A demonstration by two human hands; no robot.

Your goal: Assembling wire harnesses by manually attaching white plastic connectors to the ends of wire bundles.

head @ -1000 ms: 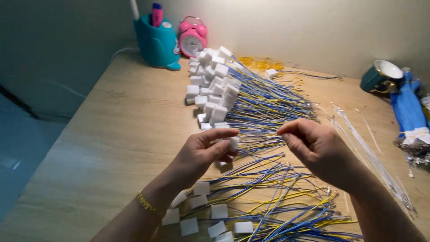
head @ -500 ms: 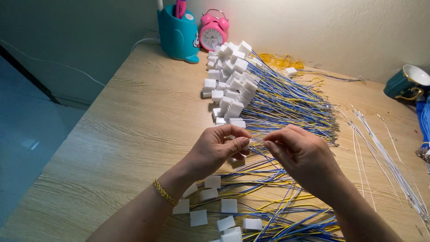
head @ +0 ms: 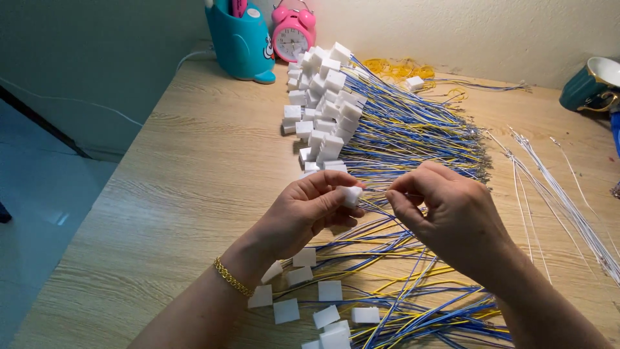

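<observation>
My left hand (head: 303, 210) pinches a small white plastic connector (head: 351, 195) between thumb and fingers above the wooden table (head: 181, 174). My right hand (head: 445, 213) is right beside it, fingertips pinched on a thin wire end that points at the connector. Under both hands lie blue and yellow wires (head: 387, 284) with white connectors on their ends. A larger stacked pile of finished connectors with wires (head: 336, 103) sits farther back.
A teal pen holder (head: 242, 39) and a pink alarm clock (head: 292, 35) stand at the back. A teal cup (head: 591, 84) is at the far right. Loose white wires (head: 555, 187) lie on the right. The table's left edge drops to the floor.
My hands came together: the right hand moved left toward the connector held in the left hand. The view shifted slightly closer and lower over the table.
</observation>
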